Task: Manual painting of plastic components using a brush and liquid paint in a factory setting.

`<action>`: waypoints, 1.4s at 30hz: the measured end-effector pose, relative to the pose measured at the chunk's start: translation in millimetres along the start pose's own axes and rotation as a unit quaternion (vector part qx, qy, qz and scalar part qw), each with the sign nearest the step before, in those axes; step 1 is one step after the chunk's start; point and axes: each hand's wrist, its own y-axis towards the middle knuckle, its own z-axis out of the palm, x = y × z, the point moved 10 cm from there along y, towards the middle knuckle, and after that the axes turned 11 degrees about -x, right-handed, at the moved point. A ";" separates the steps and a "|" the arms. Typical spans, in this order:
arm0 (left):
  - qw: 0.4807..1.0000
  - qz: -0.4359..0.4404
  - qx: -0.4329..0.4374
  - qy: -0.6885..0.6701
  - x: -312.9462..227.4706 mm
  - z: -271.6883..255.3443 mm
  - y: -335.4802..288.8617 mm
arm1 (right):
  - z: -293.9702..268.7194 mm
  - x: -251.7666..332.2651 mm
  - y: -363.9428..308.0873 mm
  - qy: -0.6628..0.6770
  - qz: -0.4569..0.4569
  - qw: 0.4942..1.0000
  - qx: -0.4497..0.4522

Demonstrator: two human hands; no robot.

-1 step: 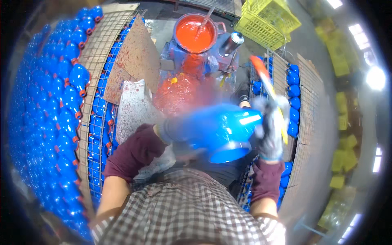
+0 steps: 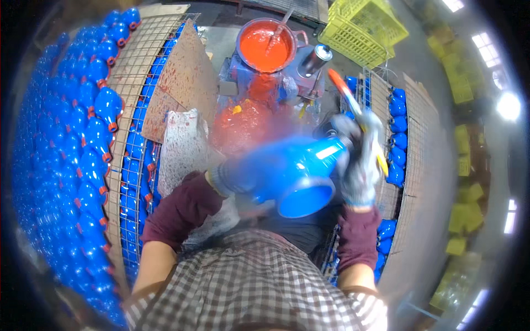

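In front of my lap is a glossy blue hollow fitting (image 2: 301,165), shaped like a valve body, its wide round mouth turned toward me. My gloved left hand (image 2: 225,177) holds its left side, with the fingers mostly hidden and smeared by motion. At its narrow right end is my gloved right hand (image 2: 359,163), closed around a paintbrush (image 2: 351,100) with a yellow handle. The brush's red-orange tip points up and away to the left. I cannot tell whether the right fingers touch the fitting. Beyond stands a pot of red-orange paint (image 2: 266,48) with a stick in it.
Many blue fittings with red ends (image 2: 83,149) are stacked at left beside wire mesh (image 2: 132,182). More blue fittings (image 2: 397,124) line the right rack. A spray can (image 2: 316,59), a yellow crate (image 2: 361,30), speckled cardboard (image 2: 179,77) and a paint-smeared surface (image 2: 234,129) lie ahead.
The brush tip has shifted slightly left and away from me with my right hand. The blue fitting has turned a little, showing more of its round mouth.
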 end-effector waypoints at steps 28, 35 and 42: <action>0.897 0.194 -0.391 -0.074 -6.8 -168.7 -81.6 | 58.6 -234.3 72.2 0.089 0.259 0.959 -0.071; 0.879 0.204 -0.373 0.217 -4.3 -101.6 -84.8 | -5.5 -102.2 -21.3 0.098 0.106 0.984 -0.101; 0.643 0.307 -0.273 0.646 -12.2 -16.2 -71.9 | 17.9 -30.0 -31.5 -0.036 0.009 0.999 -0.013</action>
